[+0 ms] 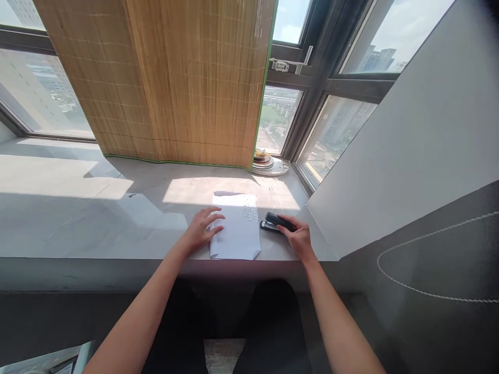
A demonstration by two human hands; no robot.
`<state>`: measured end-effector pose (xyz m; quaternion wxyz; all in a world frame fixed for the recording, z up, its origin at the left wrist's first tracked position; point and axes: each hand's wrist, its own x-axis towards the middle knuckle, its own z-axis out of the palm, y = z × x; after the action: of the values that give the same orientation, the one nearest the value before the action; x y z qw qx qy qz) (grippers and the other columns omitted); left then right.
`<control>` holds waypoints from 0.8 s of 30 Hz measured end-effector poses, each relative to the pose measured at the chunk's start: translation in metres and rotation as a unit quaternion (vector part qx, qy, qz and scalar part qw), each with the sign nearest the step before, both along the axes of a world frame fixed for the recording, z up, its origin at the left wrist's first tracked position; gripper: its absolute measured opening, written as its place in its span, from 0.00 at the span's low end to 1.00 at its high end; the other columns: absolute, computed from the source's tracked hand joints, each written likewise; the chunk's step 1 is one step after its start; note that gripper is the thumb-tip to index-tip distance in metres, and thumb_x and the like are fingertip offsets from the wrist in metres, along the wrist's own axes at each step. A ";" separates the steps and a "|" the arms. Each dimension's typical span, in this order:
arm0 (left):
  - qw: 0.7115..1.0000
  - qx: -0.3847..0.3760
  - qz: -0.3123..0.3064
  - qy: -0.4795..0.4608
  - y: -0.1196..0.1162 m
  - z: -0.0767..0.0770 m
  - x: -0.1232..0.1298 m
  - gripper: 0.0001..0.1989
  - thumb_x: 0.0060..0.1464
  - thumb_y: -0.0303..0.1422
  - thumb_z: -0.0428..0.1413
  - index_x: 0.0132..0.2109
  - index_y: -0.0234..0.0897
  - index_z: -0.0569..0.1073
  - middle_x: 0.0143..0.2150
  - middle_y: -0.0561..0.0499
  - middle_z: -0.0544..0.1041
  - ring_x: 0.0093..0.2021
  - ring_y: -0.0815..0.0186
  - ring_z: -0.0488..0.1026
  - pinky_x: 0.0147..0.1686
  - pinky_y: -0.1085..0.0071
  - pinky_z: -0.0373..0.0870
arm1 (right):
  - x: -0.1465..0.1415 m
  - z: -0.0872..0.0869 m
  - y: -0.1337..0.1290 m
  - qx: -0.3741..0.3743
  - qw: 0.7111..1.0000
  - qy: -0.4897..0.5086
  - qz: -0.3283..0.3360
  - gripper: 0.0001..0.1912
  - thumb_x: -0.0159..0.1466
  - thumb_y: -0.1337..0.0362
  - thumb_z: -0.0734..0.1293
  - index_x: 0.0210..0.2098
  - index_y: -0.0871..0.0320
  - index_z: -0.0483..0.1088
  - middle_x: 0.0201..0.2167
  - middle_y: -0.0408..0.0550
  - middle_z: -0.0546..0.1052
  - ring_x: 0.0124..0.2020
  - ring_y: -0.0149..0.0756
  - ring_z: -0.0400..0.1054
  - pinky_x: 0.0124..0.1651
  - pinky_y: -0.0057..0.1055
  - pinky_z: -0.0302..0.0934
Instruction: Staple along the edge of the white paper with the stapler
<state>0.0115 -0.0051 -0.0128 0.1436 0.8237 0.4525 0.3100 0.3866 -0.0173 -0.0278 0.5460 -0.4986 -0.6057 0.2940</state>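
Observation:
White paper (234, 234) lies on the window ledge in front of me, with a small printed grid near its upper right and its lower right corner bent. Over the paper's left edge rests my left hand (203, 227), fingers spread and holding nothing. My right hand (298, 236) is closed around the back end of a black stapler (276, 221). The stapler's jaws point left toward the paper's right edge, a small gap away from it. Whether the sheets are stapled together I cannot tell.
A bamboo blind (187, 88) hangs down to the ledge (97, 228) behind the paper. Stacked plates (268, 166) stand in the window corner. A white wall (401, 140) slants along the right, and a pale cord (409, 293) hangs beside it.

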 end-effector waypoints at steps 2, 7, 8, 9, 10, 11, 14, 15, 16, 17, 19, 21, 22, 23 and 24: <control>0.998 -0.016 -0.002 0.058 0.003 -0.005 0.004 0.20 0.63 0.43 0.63 0.61 0.48 0.79 0.72 0.44 0.69 0.73 0.43 0.62 0.72 0.41 0.55 | 0.008 -0.005 0.004 -0.011 1.000 -0.007 -0.014 0.18 0.60 0.58 0.78 0.49 0.55 0.84 0.47 0.53 0.85 0.49 0.53 0.79 0.55 0.52 0.74; 0.995 -0.035 -0.008 0.091 0.003 -0.014 0.006 0.23 0.64 0.45 0.62 0.64 0.51 0.77 0.73 0.44 0.68 0.75 0.41 0.60 0.74 0.34 0.46 | -0.009 -0.005 0.019 0.010 0.999 -0.037 0.031 0.17 0.62 0.58 0.76 0.49 0.53 0.84 0.49 0.51 0.85 0.51 0.51 0.78 0.58 0.53 0.73; 0.995 -0.033 -0.008 0.093 0.002 -0.014 0.005 0.23 0.64 0.45 0.63 0.63 0.51 0.78 0.73 0.44 0.68 0.75 0.40 0.60 0.73 0.34 0.46 | -0.014 -0.004 0.021 0.009 0.998 -0.042 0.046 0.17 0.62 0.59 0.75 0.50 0.54 0.84 0.48 0.51 0.85 0.51 0.51 0.78 0.57 0.52 0.73; 0.995 -0.032 -0.009 0.094 0.002 -0.014 0.004 0.23 0.63 0.45 0.63 0.63 0.51 0.78 0.73 0.44 0.68 0.74 0.40 0.60 0.73 0.33 0.45 | -0.019 -0.002 0.024 0.008 0.997 -0.050 0.061 0.17 0.63 0.59 0.75 0.50 0.54 0.83 0.48 0.51 0.85 0.50 0.50 0.79 0.57 0.51 0.73; 0.995 -0.030 -0.009 0.093 0.001 -0.013 0.004 0.23 0.63 0.45 0.63 0.63 0.50 0.78 0.73 0.43 0.69 0.74 0.39 0.61 0.73 0.33 0.45 | -0.023 -0.001 0.026 0.011 0.995 -0.062 0.074 0.17 0.63 0.60 0.74 0.51 0.54 0.83 0.48 0.51 0.85 0.49 0.49 0.79 0.56 0.50 0.74; 0.996 -0.025 -0.009 0.090 -0.001 -0.011 0.004 0.22 0.62 0.44 0.64 0.62 0.50 0.78 0.72 0.43 0.69 0.74 0.39 0.61 0.73 0.32 0.45 | -0.026 0.001 0.027 0.020 0.993 -0.079 0.084 0.17 0.64 0.62 0.73 0.52 0.54 0.82 0.48 0.50 0.85 0.49 0.48 0.79 0.56 0.49 0.74; 0.996 0.004 -0.008 0.087 -0.004 -0.005 0.014 0.16 0.63 0.41 0.63 0.56 0.46 0.80 0.70 0.42 0.71 0.74 0.38 0.60 0.73 0.29 0.43 | -0.032 0.003 0.029 0.079 0.980 -0.159 0.091 0.19 0.67 0.66 0.70 0.57 0.51 0.80 0.51 0.50 0.83 0.52 0.48 0.77 0.57 0.48 0.71; 0.996 0.012 -0.013 0.090 -0.005 -0.004 0.021 0.12 0.64 0.39 0.61 0.53 0.45 0.81 0.70 0.41 0.71 0.74 0.39 0.60 0.73 0.30 0.43 | -0.033 0.002 0.029 0.100 0.973 -0.189 0.090 0.21 0.69 0.67 0.68 0.59 0.49 0.78 0.53 0.50 0.82 0.53 0.47 0.76 0.58 0.49 0.70; 0.995 0.016 -0.022 0.093 -0.005 -0.003 0.029 0.10 0.66 0.38 0.59 0.51 0.44 0.81 0.70 0.41 0.71 0.74 0.41 0.60 0.73 0.31 0.44 | -0.034 0.002 0.028 0.118 0.965 -0.218 0.088 0.22 0.70 0.68 0.66 0.61 0.48 0.77 0.54 0.50 0.82 0.54 0.47 0.76 0.58 0.49 0.69; 0.995 0.013 -0.034 0.095 -0.006 -0.003 0.039 0.10 0.67 0.37 0.58 0.51 0.43 0.81 0.70 0.41 0.70 0.73 0.43 0.62 0.73 0.33 0.47 | -0.034 0.001 0.028 0.132 0.957 -0.244 0.087 0.23 0.71 0.68 0.65 0.63 0.46 0.75 0.55 0.49 0.81 0.55 0.47 0.75 0.58 0.49 0.69; 0.994 -0.002 -0.058 0.091 -0.006 -0.007 0.058 0.14 0.67 0.39 0.58 0.56 0.44 0.79 0.72 0.41 0.68 0.74 0.44 0.62 0.74 0.38 0.51 | -0.034 -0.001 0.028 0.151 0.944 -0.283 0.080 0.24 0.73 0.68 0.63 0.65 0.45 0.74 0.56 0.49 0.80 0.55 0.47 0.75 0.58 0.49 0.68; 0.994 -0.017 -0.078 0.076 -0.006 -0.013 0.073 0.22 0.66 0.43 0.60 0.65 0.48 0.75 0.74 0.42 0.66 0.75 0.43 0.59 0.74 0.40 0.51 | -0.033 -0.003 0.029 0.158 0.938 -0.303 0.064 0.24 0.73 0.68 0.63 0.66 0.44 0.73 0.56 0.50 0.80 0.55 0.48 0.74 0.59 0.50 0.67; 0.994 -0.023 -0.084 0.068 -0.005 -0.016 0.077 0.26 0.65 0.44 0.61 0.67 0.50 0.73 0.75 0.44 0.65 0.76 0.42 0.58 0.74 0.39 0.50 | -0.033 -0.003 0.029 0.160 0.937 -0.306 0.050 0.24 0.73 0.68 0.63 0.65 0.44 0.74 0.55 0.50 0.80 0.55 0.48 0.74 0.59 0.50 0.67; 0.994 -0.027 -0.089 0.060 -0.005 -0.019 0.080 0.27 0.65 0.45 0.61 0.69 0.52 0.72 0.76 0.45 0.64 0.76 0.42 0.57 0.75 0.39 0.48 | -0.032 -0.003 0.030 0.162 0.938 -0.306 0.034 0.24 0.73 0.68 0.63 0.65 0.43 0.74 0.54 0.50 0.80 0.54 0.48 0.74 0.59 0.51 0.67; 0.994 -0.030 -0.092 0.054 -0.005 -0.022 0.081 0.28 0.65 0.46 0.61 0.70 0.54 0.71 0.77 0.47 0.63 0.77 0.42 0.56 0.75 0.39 0.46 | -0.032 -0.002 0.031 0.164 0.939 -0.303 0.018 0.23 0.73 0.68 0.63 0.64 0.43 0.75 0.53 0.50 0.80 0.53 0.48 0.74 0.59 0.51 0.67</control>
<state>0.0925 -0.0101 -0.0346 0.1717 0.8729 0.3905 0.2368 0.3543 0.0133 -0.0301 0.4053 -0.4571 -0.7909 0.0352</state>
